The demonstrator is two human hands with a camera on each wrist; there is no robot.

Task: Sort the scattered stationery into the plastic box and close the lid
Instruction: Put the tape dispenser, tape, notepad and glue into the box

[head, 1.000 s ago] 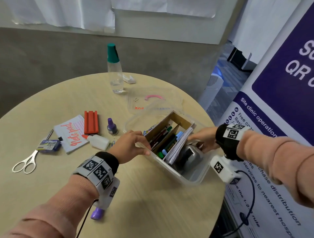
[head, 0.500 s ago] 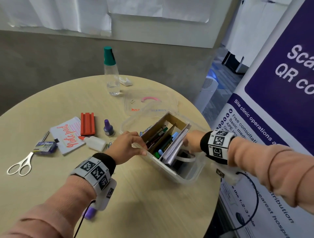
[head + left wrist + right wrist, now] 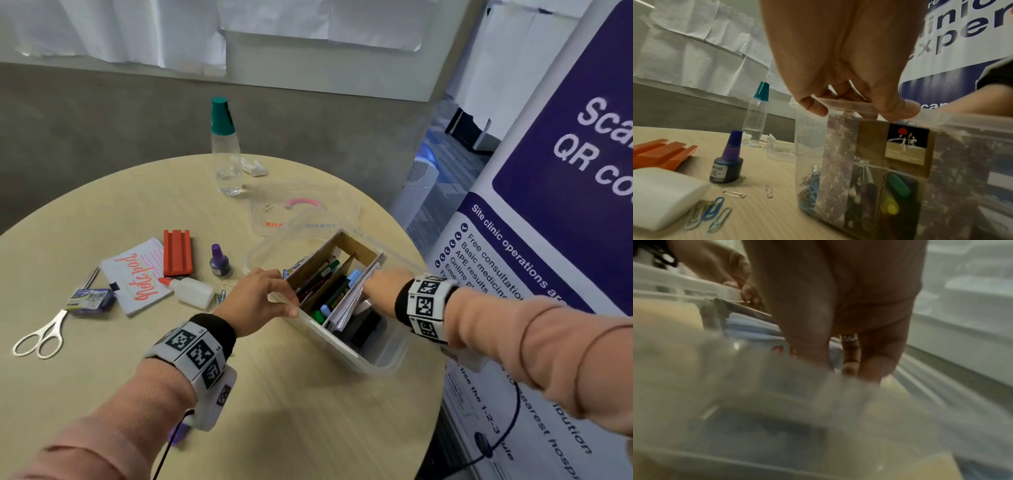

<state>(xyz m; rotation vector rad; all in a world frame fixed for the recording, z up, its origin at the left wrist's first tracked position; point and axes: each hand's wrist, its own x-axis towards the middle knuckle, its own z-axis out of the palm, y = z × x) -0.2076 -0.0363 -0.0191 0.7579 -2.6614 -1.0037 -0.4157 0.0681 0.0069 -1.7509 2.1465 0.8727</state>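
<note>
Plastic box (image 3: pixel 346 353) sits open at the table's right edge, half filled. The left hand (image 3: pixel 255 301) pinches its near rim; the right hand (image 3: pixel 383 291) reaches inside, grip unclear. Packing continues: glue bottle (image 3: pixel 191 291) and scissors (image 3: pixel 41 334), left of the box, probably go in next.

Clear plastic box (image 3: pixel 346 346): open, at the desk's right edge, holding a cardboard divider (image 3: pixel 329 265) with pens, markers, papers. Transparent lid (image 3: pixel 301 210): flat behind it. Loose at left: scissors (image 3: pixel 41 337), notepad (image 3: pixel 135 275), glue bottle (image 3: pixel 191 291), ink bottle (image 3: pixel 219 262), paper clips (image 3: pixel 711 211).
</note>
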